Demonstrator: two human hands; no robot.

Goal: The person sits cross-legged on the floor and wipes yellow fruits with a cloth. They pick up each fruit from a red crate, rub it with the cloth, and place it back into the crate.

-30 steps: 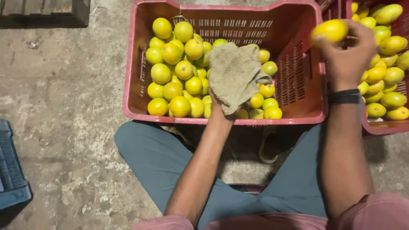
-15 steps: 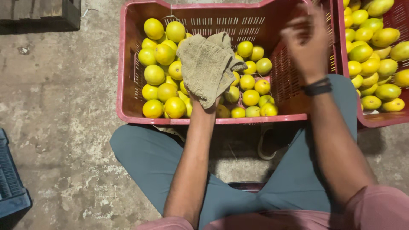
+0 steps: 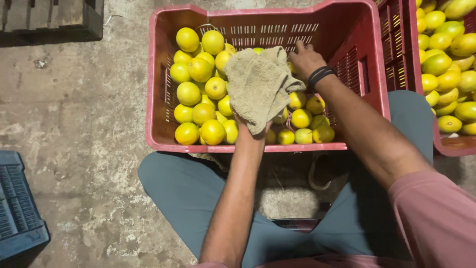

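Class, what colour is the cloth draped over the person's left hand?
The cloth is a dull olive-beige, seen best in the head view.

Views: we have one, worn on the head.
Direction: we look steeply down over our own knees at the rough concrete floor (image 3: 74,149).
Nearness: close; both forearms run up from the bottom edge.
Centre: the red slotted plastic crate (image 3: 277,147) fills the upper middle.
Right edge: a second red plastic crate (image 3: 448,146) is cut off.
Left edge: a dark blue plastic crate (image 3: 20,208), partly seen.
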